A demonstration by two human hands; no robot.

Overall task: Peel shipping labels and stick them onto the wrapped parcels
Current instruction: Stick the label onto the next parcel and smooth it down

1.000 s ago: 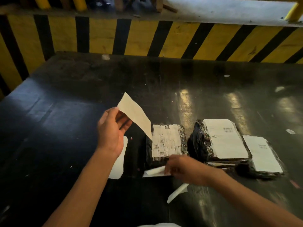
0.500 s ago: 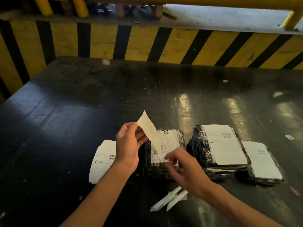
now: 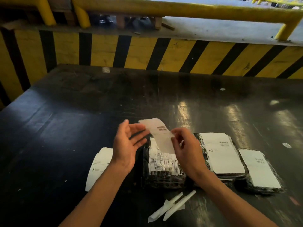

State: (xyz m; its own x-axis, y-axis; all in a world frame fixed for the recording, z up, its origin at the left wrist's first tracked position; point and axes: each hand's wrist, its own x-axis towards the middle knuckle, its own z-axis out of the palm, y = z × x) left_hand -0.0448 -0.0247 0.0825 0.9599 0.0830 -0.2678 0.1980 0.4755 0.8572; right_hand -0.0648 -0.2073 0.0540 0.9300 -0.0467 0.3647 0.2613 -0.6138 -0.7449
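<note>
Forearms run off the bottom edge, and just past them two rolled backing strips [image 3: 172,205] lie on the dark bench [image 3: 65,128], the left wrist hiding part of a loose label sheet [image 3: 100,163]. Right hand [image 3: 186,149] pinches a peeled label [image 3: 161,135], blurred, above the middle parcel [image 3: 164,169]; left hand [image 3: 127,145] is spread open beside it, contact unclear. Two labelled parcels [image 3: 223,154] sit right; bare bench beyond reaches the striped barrier [image 3: 147,53].
</note>
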